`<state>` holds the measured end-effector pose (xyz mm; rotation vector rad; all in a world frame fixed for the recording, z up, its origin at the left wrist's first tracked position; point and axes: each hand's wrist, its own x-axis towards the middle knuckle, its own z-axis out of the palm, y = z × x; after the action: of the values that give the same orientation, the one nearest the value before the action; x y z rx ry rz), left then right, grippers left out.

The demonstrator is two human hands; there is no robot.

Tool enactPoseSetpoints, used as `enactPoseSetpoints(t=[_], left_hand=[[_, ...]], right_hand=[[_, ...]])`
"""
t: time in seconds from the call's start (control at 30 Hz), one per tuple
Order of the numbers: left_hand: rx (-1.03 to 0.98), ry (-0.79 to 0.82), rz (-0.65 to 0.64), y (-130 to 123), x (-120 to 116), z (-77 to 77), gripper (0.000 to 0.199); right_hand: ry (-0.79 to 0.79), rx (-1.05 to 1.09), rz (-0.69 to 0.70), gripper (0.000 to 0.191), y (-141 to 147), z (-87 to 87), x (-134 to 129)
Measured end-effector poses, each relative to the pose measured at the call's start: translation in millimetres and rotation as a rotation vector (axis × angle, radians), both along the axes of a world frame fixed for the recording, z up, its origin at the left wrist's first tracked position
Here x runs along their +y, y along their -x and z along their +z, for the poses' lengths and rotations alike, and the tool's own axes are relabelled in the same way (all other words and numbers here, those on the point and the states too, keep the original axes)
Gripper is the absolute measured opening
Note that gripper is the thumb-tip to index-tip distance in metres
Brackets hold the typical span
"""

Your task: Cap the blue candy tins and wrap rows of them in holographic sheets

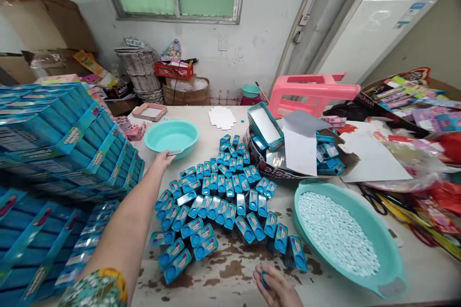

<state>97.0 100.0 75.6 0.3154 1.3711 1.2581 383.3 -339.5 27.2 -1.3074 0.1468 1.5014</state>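
Observation:
My left hand (164, 158) reaches far forward and grips the near rim of an empty turquoise basin (172, 128), beside its grey tab. Near the front edge of the table, my right hand (275, 285) has its fingers curled around a small round blue cap (264, 279). Between the hands stand many small blue boxes (213, 208) with printed tops, each showing a round spot. To the right, a larger turquoise basin (306, 235) holds a heap of pale blue-white tablets (334, 230).
Tall stacks of blue display boxes (72, 139) rise at the left. A carton (288, 170) of blue packs and trays stands back right, with a pink stool (313, 93) behind. Scissors (374, 199) lie beyond the larger basin. White cardboard (222, 118) lies near the back edge.

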Motion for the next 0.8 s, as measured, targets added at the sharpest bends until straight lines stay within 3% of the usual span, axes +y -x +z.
enactPoseSetpoints(t=[0.1, 0.2, 0.27, 0.33, 0.4, 0.43, 0.53, 0.6, 0.67, 0.8], left_hand=[[0.135, 0.046, -0.076, 5, 2, -20.7, 0.04], [0.294, -0.009, -0.092, 14, -30, -20.5, 0.059], [0.406, -0.124, -0.184, 15, -74, -12.9, 0.056], [0.555, -0.329, -0.526, 7, -132, -5.5, 0.045], [0.55, -0.43, -0.865, -8, -189, -1.5, 0.041], [0.528, -0.452, -0.958, -15, -212, -0.8, 0.038], [0.462, -0.394, -0.993, -28, -250, -2.4, 0.025], [0.457, -0.333, -0.992, -26, -248, -5.4, 0.022], [0.481, -0.288, -1.019, -19, -230, -9.1, 0.02], [0.781, -0.184, -0.93, -1, -161, -15.4, 0.023]], right_hand=[[-0.021, -0.015, -0.04, 0.037, 22, 0.4, 20], [-0.077, -0.057, -0.064, 0.034, 49, 16.1, 53], [-0.095, -0.097, -0.05, 0.034, 67, 30.1, 80], [-0.102, -0.144, -0.015, 0.036, 86, 41.7, 106], [-0.14, -0.19, 0.033, 0.037, 104, 47.4, 130], [-0.168, -0.207, 0.061, 0.037, 112, 47.7, 140], [-0.214, -0.193, 0.145, 0.037, 133, 41.8, 157], [-0.191, -0.145, 0.159, 0.038, 141, 37.3, 162], [-0.181, -0.082, 0.13, 0.042, 146, 36.5, 163], [-0.251, -0.058, 0.059, 0.048, 140, 45.6, 163]])
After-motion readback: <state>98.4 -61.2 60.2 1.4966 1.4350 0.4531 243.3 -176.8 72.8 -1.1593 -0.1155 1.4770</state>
